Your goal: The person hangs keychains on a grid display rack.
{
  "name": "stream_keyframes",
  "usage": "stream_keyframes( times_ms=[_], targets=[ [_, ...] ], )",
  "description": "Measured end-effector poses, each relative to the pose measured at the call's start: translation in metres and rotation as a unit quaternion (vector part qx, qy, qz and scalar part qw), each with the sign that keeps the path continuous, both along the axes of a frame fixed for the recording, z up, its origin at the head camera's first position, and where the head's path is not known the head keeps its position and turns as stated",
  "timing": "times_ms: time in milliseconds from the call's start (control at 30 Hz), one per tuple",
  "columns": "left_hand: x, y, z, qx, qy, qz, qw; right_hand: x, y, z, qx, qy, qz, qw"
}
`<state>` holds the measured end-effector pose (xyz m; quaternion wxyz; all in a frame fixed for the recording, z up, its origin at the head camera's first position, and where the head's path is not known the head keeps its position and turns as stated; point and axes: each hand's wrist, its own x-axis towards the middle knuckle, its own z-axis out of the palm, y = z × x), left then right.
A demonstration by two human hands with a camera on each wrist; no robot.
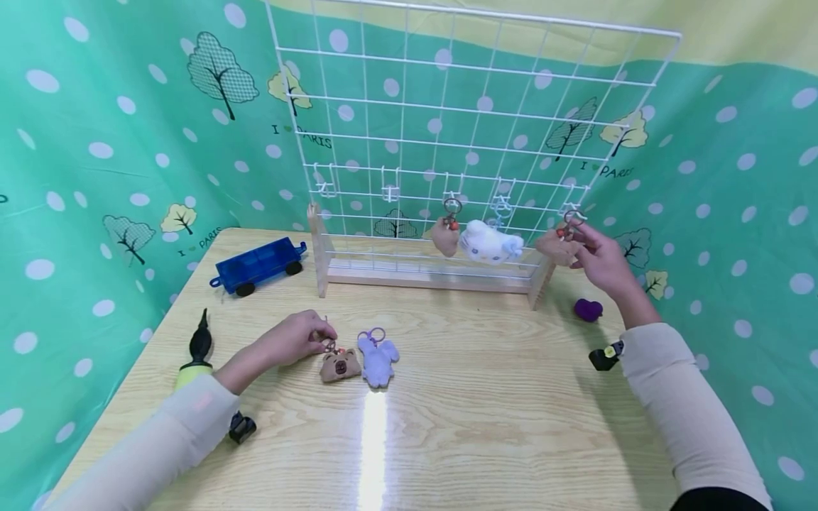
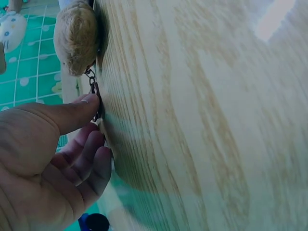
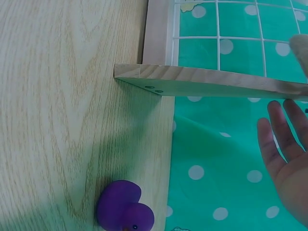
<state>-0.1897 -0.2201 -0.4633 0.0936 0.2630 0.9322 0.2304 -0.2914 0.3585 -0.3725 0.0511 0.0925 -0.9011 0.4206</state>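
On the table my left hand pinches the metal ring of a brown bear plush keychain between thumb and forefinger. The left wrist view shows its furry head and dark chain. Just right of the bear lies a lavender plush keychain with a ring on top. At the right end of a white wire grid, my right hand grips another brown plush keychain by its ring, close to a hook. The right wrist view shows only some fingers of this hand.
A brown plush and a white cat plush hang from the grid, which has a wooden base. A blue toy wagon stands left, near an air blower. A purple rubber duck sits right of the rack.
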Motion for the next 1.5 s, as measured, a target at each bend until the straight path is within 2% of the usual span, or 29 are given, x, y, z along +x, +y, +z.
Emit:
stream_keyframes(
  times_ms=[167, 433, 667, 833, 1233, 1500],
  targets=[
    [0.0, 0.003, 0.001, -0.005, -0.003, 0.01, 0.9999, 0.001, 0.0, 0.002, -0.009, -0.008, 0.001, 0.9999],
    [-0.003, 0.006, 0.001, 0.005, -0.03, 0.032, 0.999, 0.001, 0.001, 0.0, -0.021, -0.015, 0.002, 0.9997],
    [0.0, 0.001, 0.001, 0.025, -0.045, 0.035, 0.9981, 0.001, 0.0, 0.001, -0.017, -0.017, 0.002, 0.9997],
    [0.001, -0.001, 0.008, 0.032, -0.048, 0.029, 0.9979, 0.003, -0.001, 0.003, -0.008, -0.021, 0.0, 0.9997],
    [-0.001, 0.004, 0.028, 0.031, -0.034, 0.055, 0.9974, 0.003, 0.002, -0.002, -0.02, -0.009, 0.01, 0.9997],
    [-0.005, 0.004, 0.036, 0.056, -0.061, 0.076, 0.9936, 0.0, 0.004, -0.002, -0.01, -0.021, 0.003, 0.9997]
  ],
)
